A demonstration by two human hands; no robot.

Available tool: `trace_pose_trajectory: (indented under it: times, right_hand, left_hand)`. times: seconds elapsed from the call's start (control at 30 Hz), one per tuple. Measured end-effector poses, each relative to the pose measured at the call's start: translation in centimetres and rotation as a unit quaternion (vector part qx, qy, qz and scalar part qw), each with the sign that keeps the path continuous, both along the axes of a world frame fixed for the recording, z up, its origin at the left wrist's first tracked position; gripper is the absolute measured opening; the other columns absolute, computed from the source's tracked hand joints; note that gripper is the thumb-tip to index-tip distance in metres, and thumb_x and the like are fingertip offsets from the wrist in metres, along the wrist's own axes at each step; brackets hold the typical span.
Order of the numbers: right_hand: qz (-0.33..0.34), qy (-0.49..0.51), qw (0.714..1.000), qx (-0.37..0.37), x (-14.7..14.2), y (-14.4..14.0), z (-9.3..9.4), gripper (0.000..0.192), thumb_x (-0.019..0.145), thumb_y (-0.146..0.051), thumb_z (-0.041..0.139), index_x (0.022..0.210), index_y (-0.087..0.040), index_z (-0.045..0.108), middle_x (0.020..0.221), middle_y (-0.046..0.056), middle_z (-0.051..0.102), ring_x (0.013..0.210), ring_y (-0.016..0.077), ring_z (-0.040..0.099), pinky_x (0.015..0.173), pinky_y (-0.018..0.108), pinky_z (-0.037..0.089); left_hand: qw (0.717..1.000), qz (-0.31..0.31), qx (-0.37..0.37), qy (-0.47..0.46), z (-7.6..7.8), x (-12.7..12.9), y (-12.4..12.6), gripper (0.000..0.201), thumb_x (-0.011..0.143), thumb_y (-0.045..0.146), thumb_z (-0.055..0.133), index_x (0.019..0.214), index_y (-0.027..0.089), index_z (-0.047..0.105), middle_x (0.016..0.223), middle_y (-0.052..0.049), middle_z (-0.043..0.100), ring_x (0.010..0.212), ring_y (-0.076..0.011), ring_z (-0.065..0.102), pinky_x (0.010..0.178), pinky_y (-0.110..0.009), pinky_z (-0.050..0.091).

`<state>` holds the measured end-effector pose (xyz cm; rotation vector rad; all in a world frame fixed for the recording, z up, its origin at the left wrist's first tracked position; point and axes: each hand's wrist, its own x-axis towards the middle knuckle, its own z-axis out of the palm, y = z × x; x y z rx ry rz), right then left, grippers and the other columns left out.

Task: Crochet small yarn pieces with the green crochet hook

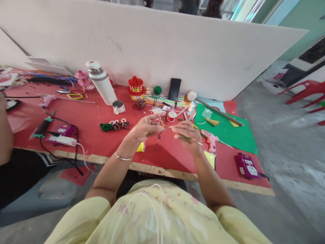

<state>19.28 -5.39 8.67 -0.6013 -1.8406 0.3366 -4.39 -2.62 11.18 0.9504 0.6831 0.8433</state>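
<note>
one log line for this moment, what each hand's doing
left hand: pinching thin wire | right hand: pinching the wire's other end | below: red table | near: glue gun, flask

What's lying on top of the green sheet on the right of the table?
On the green sheet lie a long stick with a white ball end, a small yellow patterned piece and a clear packet. The right hand covers its near left corner.
</note>
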Motion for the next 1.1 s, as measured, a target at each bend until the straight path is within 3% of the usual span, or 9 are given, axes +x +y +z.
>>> trace_pose_trajectory:
  times: [0.23,0.43,0.6,0.7,0.83,1.0,1.1]
  right_hand:
    - [0.038,-0.052,0.997,-0.039,1.6,-0.4,2.5,0.029,0.089,-0.028,0.079,0.116,-0.037,0.079,0.107,0.001,0.084,0.098,0.0239,0.072,0.092,0.046,0.056]
    - [0.096,-0.009,0.991,-0.096,2.7,0.1,3.8,0.016,0.091,-0.032,0.076,0.105,-0.035,0.083,0.095,0.002,0.084,0.09,0.0237,0.072,0.088,0.046,0.057]
    - [0.114,0.105,0.968,-0.197,1.0,-0.1,1.7,0.019,0.092,-0.046,0.073,0.098,-0.031,0.084,0.092,0.004,0.083,0.089,0.0239,0.074,0.085,0.045,0.059]
    - [0.038,0.19,0.955,-0.224,-1.6,-0.8,-0.4,0.027,0.097,-0.051,0.065,0.1,-0.03,0.082,0.096,0.004,0.082,0.091,0.0235,0.077,0.084,0.042,0.062]
    - [-0.127,0.159,0.973,-0.105,-3.5,-1.4,-1.2,0.018,0.098,-0.037,0.066,0.109,-0.031,0.079,0.106,0.003,0.081,0.102,0.0231,0.074,0.093,0.044,0.06]
    - [-0.159,0.028,0.987,0.013,-3.3,-1.1,-0.8,0.028,0.096,-0.023,0.069,0.121,-0.034,0.075,0.112,0.003,0.081,0.101,0.0234,0.071,0.09,0.045,0.059]
    - [-0.189,0.024,0.98,0.065,-3.7,-1.0,-1.2,0.038,0.093,-0.019,0.071,0.127,-0.036,0.072,0.116,0.003,0.08,0.103,0.0242,0.07,0.09,0.046,0.058]
  left_hand:
    - [0.998,-0.051,0.03,0.021,0.5,-0.3,0.5,0.083,0.063,0.015,0.09,0.142,0.012,0.063,0.06,0.002,0.064,0.044,-0.0021,0.036,0.044,-0.019,0.016]
    - [0.993,-0.098,0.046,0.042,1.5,-0.5,0.6,0.069,0.062,0.016,0.09,0.129,0.01,0.073,0.057,0.003,0.058,0.046,-0.003,0.036,0.045,-0.02,0.019]
    - [0.993,-0.063,0.094,0.039,0.8,1.0,0.2,0.065,0.062,0.021,0.092,0.124,0.012,0.076,0.066,0.0,0.064,0.053,-0.0053,0.046,0.048,-0.02,0.029]
    - [0.989,0.016,0.14,0.032,0.1,2.7,-0.3,0.072,0.063,0.023,0.093,0.131,0.014,0.072,0.064,0.004,0.061,0.056,-0.0064,0.051,0.054,-0.02,0.039]
    - [0.96,0.154,0.222,0.074,-1.0,4.0,-0.4,0.077,0.071,0.022,0.086,0.144,0.015,0.062,0.067,0.002,0.067,0.059,-0.0084,0.056,0.057,-0.02,0.043]
    - [0.924,0.234,0.263,0.148,-2.2,4.5,-0.8,0.081,0.074,0.016,0.08,0.151,0.017,0.055,0.068,0.004,0.068,0.052,-0.0056,0.046,0.05,-0.019,0.034]
    - [0.939,0.24,0.228,0.091,-2.0,4.8,-1.1,0.081,0.073,0.018,0.082,0.149,0.019,0.057,0.07,0.003,0.068,0.055,-0.006,0.049,0.052,-0.019,0.035]
